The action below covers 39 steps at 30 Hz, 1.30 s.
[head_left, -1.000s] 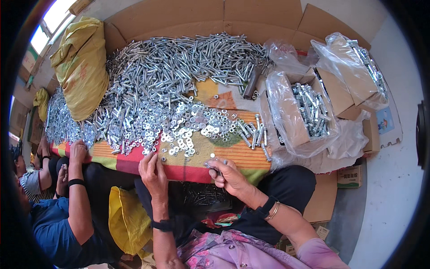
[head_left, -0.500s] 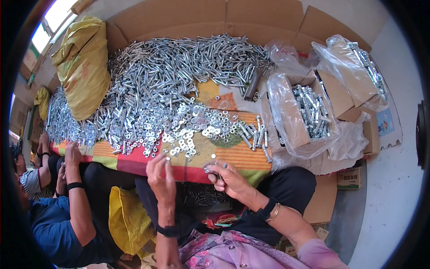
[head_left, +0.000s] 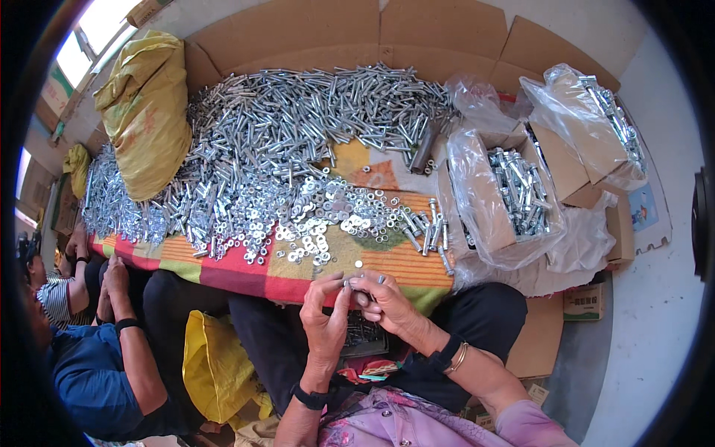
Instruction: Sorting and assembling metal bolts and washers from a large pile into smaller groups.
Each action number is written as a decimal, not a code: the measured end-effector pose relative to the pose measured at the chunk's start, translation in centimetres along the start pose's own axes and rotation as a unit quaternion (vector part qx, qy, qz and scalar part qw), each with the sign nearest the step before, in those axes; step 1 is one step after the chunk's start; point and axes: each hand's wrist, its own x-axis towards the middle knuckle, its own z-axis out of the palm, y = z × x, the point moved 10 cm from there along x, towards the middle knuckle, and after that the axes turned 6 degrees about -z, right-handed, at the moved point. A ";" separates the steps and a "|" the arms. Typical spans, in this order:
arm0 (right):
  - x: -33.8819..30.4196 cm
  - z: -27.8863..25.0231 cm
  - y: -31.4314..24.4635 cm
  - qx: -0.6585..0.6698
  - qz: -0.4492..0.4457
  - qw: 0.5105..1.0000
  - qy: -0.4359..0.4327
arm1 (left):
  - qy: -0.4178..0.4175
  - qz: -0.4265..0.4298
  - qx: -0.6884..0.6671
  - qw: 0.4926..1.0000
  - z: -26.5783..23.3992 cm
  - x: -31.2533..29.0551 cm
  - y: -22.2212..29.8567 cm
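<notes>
My left hand point(head_left: 325, 322) and my right hand point(head_left: 389, 305) meet fingertip to fingertip just over the front edge of the checked cloth. The right hand is closed around a small metal bolt, mostly hidden by its fingers. Thumb and forefinger of my left hand pinch together at the bolt's end; what they hold there is too small to make out. Beyond the hands, loose washers and nuts point(head_left: 306, 237) are spread over the cloth point(head_left: 246, 279). A single washer point(head_left: 358, 264) lies just past the fingertips. Behind them rises a wide heap of metal bolts point(head_left: 298, 112).
To the right, a plastic-lined cardboard box point(head_left: 494, 201) contains assembled bolts; another box point(head_left: 577, 160) stands behind it. A dark metal bar point(head_left: 425, 147) lies by the heap. At left are a yellow sack point(head_left: 145, 119) and a co-worker point(head_left: 104, 372); an open yellow bag point(head_left: 216, 365) sits below.
My left hand has moved right, from over the cloth's edge near the washers, to my right hand, and its fingers have closed in a pinch. The co-worker's raised hand has come down slightly.
</notes>
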 end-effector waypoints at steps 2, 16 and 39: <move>0.0 0.5 0.7 0.017 0.061 0.997 -0.050 | -0.022 -0.099 -0.094 0.990 0.6 -0.3 -1.0; -4.7 4.9 -8.8 -0.561 -0.452 0.692 0.051 | -0.108 -0.193 -0.331 0.917 1.9 -2.0 -2.2; -4.6 0.7 -4.8 -0.486 -0.320 0.797 0.164 | -0.115 -0.144 -0.228 0.956 1.2 -4.1 -2.9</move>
